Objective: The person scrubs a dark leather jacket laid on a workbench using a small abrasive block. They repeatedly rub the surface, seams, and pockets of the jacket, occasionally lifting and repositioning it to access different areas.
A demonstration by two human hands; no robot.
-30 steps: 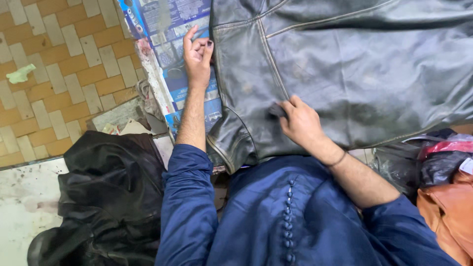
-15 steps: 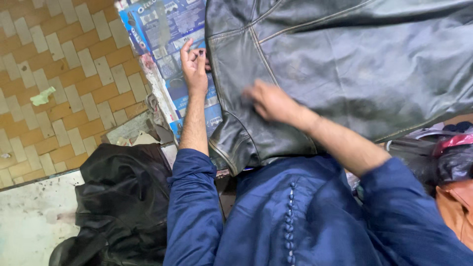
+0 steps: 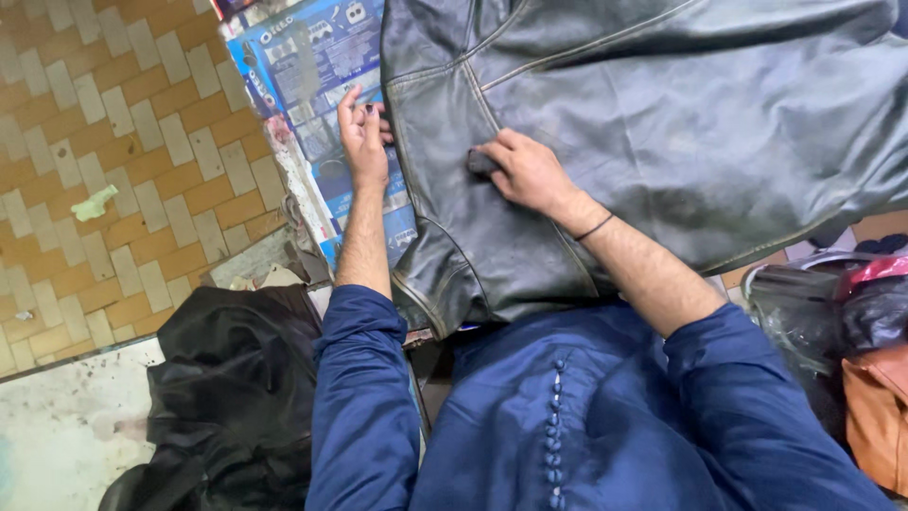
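Grey-black leather jacket (image 3: 662, 123), scuffed, spread flat; seams pale, perhaps worn.

Even, diffuse light from above, moderately bright. Soft sheen on the dark leather jacket (image 3: 662, 114); shadows faint. Focus sharp centrally, with mild wide-angle stretching toward the edges.

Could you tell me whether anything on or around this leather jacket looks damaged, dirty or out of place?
Yes: the dark leather jacket shows dull, scuffed patches, clearest near its lower edge. The right hand presses a small dark pad on it. A pale green scrap lies on the tiled floor.
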